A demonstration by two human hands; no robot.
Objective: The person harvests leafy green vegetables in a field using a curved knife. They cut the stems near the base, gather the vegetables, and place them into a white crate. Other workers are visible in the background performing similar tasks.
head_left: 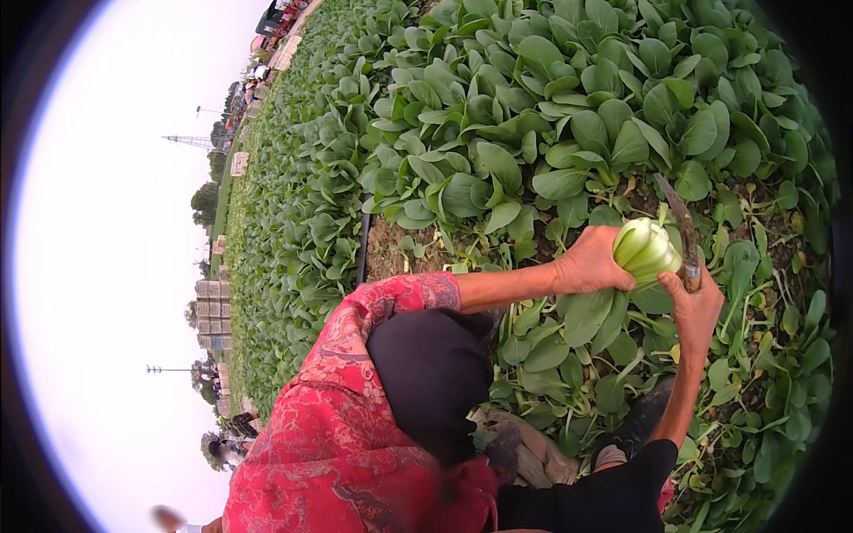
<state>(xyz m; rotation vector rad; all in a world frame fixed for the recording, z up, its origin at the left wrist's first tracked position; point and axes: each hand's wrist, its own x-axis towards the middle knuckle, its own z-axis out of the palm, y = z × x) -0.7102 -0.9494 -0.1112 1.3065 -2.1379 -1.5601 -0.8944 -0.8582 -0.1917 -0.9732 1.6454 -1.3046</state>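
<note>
My left hand [593,260] is closed around a bok choy [646,249], its pale, thick base facing up and away from me. Its broad green leaves [591,315] hang below my fingers. A small sickle [682,220] with a dull, rusty, slightly curved blade is gripped in my right hand [696,302]. The blade points upward just right of the bok choy's base. My right thumb presses against the side of the bok choy. The sickle's handle is mostly hidden in my palm.
Dense rows of standing bok choy [498,169] fill the area ahead and to the left. Loose leaves [742,275] litter the soil around my hands. A dark hose-like line [362,249] runs along the bed. Stacked crates [213,313] stand far off at the left.
</note>
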